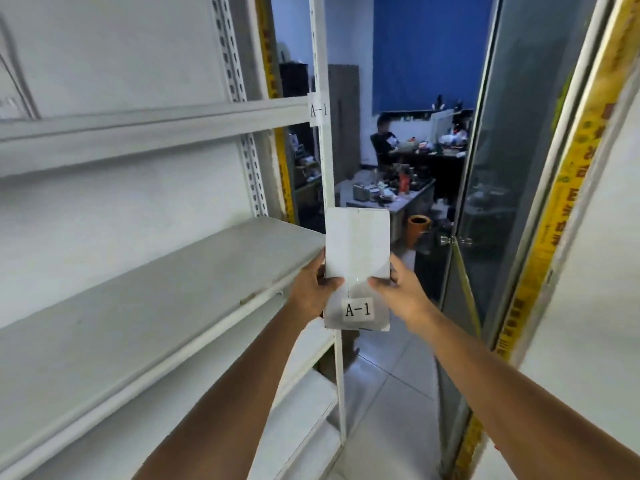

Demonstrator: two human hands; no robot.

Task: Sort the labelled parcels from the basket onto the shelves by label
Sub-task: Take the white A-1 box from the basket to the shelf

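- A white flat parcel (356, 258) is held upright in the centre of the frame, in the air just past the right end of the shelving and not resting on any shelf.
- A label (358, 309) reading "A-1" sits near the parcel's lower edge.
- The left hand (311, 289) grips the parcel's left edge, its thumb pressed across the front face.
- The right hand (398, 289) grips the right edge in the same way, thumb on the front and fingers behind.
- Both forearms reach in from the bottom of the frame.
- A white metal shelf unit fills the left half of the frame. Its upper shelf (156, 123) carries a paper tag (318, 109) marked "A-1" at its right end, above the parcel.
- The middle shelf (156, 299) runs from lower left up to the parcel's left edge, with a lower shelf beneath it.
- A glass door (502, 202) stands right of centre, with yellow printed strips along the frame beside it.
- Beyond the doorway, in the upper centre, a person (384, 140) sits at a cluttered desk (391, 199) before a blue wall, with an orange bin (418, 228) on the floor nearby.
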